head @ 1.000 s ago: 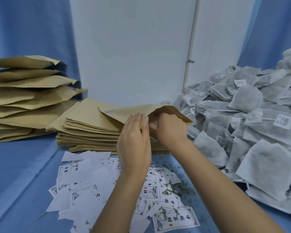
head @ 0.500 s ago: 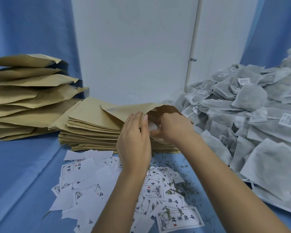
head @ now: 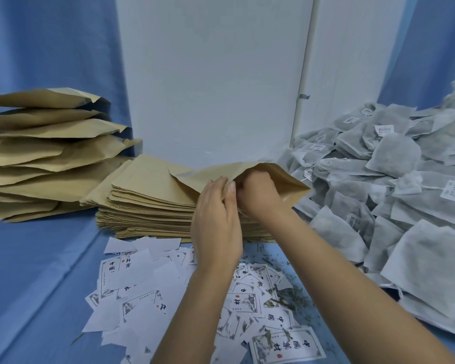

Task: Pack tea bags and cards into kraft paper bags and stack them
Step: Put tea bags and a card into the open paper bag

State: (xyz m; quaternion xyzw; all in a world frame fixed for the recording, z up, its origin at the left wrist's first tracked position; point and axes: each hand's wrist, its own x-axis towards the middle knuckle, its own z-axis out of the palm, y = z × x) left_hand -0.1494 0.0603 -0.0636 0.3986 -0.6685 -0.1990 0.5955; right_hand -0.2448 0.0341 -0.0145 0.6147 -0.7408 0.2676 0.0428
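Observation:
An open kraft paper bag [head: 208, 177] lies on top of the stack of flat bags [head: 147, 206] at the centre. My left hand [head: 216, 222] pinches the near edge of its mouth between thumb and fingers. My right hand [head: 258, 195] is inside the mouth with its fingers curled; the tea bag it holds is hidden by the paper. Loose tea bags [head: 394, 185] are heaped on the right. Printed cards [head: 142, 279] lie scattered in front of the stack.
Filled kraft bags [head: 37, 158] are stacked high at the far left. A white wall panel [head: 216, 74] stands behind the stacks. Spilled tea crumbs [head: 286, 295] dot the blue cloth [head: 37, 271] among the cards.
My right hand has pushed deeper into the bag's mouth. The white tea bag seen between my hands half a second ago is now out of sight. The mouth gapes wider to the right.

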